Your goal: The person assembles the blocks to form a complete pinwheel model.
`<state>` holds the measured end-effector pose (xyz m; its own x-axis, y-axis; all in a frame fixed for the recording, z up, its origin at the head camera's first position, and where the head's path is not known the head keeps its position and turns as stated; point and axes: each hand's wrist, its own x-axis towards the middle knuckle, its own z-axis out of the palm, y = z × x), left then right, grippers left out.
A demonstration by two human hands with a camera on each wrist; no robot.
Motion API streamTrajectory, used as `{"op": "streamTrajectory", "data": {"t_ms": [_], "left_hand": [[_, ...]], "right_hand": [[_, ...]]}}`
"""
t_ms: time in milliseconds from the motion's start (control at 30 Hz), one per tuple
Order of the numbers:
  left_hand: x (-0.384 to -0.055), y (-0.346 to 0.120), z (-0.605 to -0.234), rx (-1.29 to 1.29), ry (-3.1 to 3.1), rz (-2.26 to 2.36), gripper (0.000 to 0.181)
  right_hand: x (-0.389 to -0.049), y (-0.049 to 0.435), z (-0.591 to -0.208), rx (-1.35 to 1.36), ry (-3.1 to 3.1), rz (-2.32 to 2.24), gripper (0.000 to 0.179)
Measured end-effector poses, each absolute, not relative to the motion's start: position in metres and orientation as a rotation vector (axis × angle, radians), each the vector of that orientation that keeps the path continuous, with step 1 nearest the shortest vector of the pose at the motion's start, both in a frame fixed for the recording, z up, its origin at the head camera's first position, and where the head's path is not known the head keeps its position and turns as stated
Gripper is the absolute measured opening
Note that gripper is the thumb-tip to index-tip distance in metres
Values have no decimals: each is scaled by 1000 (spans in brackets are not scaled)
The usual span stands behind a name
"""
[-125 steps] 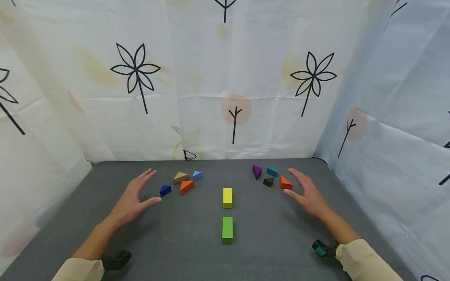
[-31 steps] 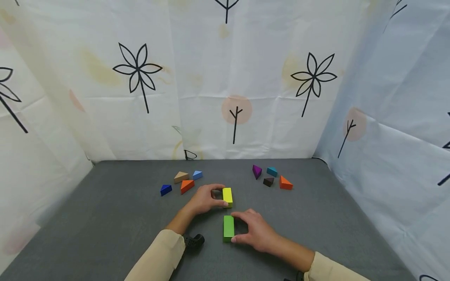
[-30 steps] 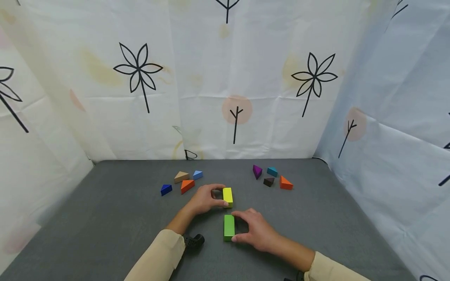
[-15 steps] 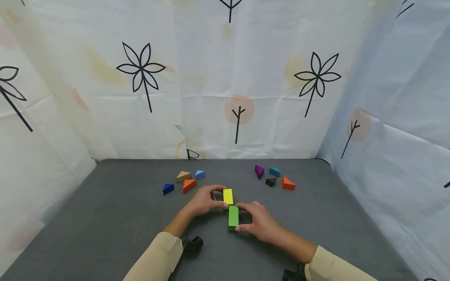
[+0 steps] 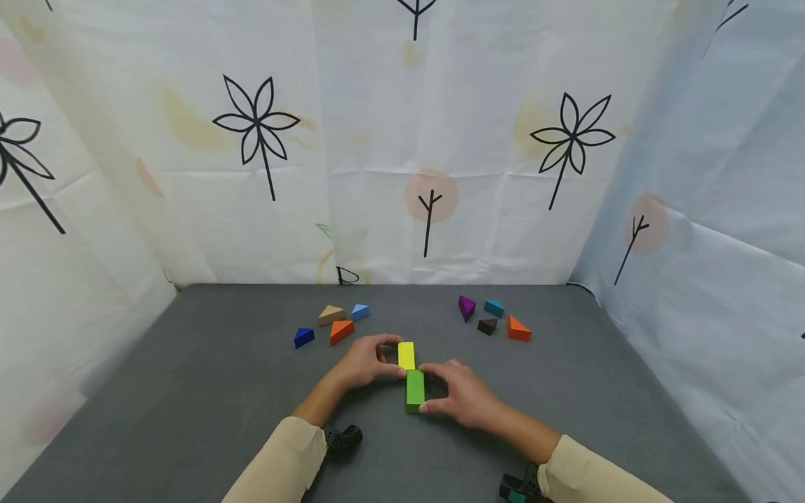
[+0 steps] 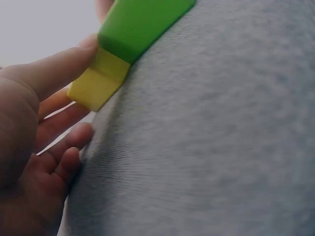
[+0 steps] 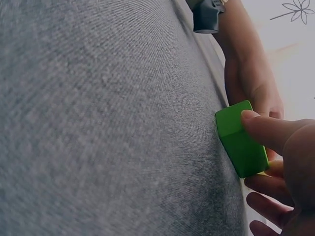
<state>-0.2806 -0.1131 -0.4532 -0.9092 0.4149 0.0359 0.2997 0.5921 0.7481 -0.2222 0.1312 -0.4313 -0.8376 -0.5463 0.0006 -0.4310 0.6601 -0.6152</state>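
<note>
In the head view my left hand (image 5: 363, 362) pinches the yellow block (image 5: 406, 355), fingertips at the far end and thumb at the near end. My right hand (image 5: 464, 395) grips the green block (image 5: 415, 391) from the right, its thumb at the near end. The green block's far end meets the near end of the yellow one, slightly offset to the right. From the left wrist, the yellow block (image 6: 96, 87) and the green block (image 6: 140, 29) appear to touch at the ends. In the right wrist view the green block (image 7: 241, 140) hides most of the yellow one.
On the grey tabletop (image 5: 189, 405), at the back left, lie a tan wedge (image 5: 331, 316), a light blue wedge (image 5: 360, 312), an orange wedge (image 5: 342, 332) and a dark blue wedge (image 5: 304, 337). Purple (image 5: 466, 307), teal (image 5: 493, 307), dark brown (image 5: 487, 326) and orange wedges (image 5: 518, 328) lie back right.
Both hands came in from the sides onto the two blocks. The right hand then moved the green block away from me, up to the yellow block. The wedges stayed put.
</note>
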Motion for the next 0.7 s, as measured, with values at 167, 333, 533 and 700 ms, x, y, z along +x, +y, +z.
{"op": "streamTrajectory", "data": {"t_ms": [167,333,533,700], "left_hand": [[-280,-115,-450,619,2611,1266,53],[-280,-115,-450,641,2591,1311,49],[-280,-113,-451,626,2598,1325,50],[-278,-112,-450,602,2594,1318,50]], "right_hand": [[-223,130,-432,-809,2660,-952,66],[-222,129,-429,-853,2657,-963,66],[-220,126,-431,-870,2687,-935,66],[-219,124,-433,-879,2716,-903,66]]}}
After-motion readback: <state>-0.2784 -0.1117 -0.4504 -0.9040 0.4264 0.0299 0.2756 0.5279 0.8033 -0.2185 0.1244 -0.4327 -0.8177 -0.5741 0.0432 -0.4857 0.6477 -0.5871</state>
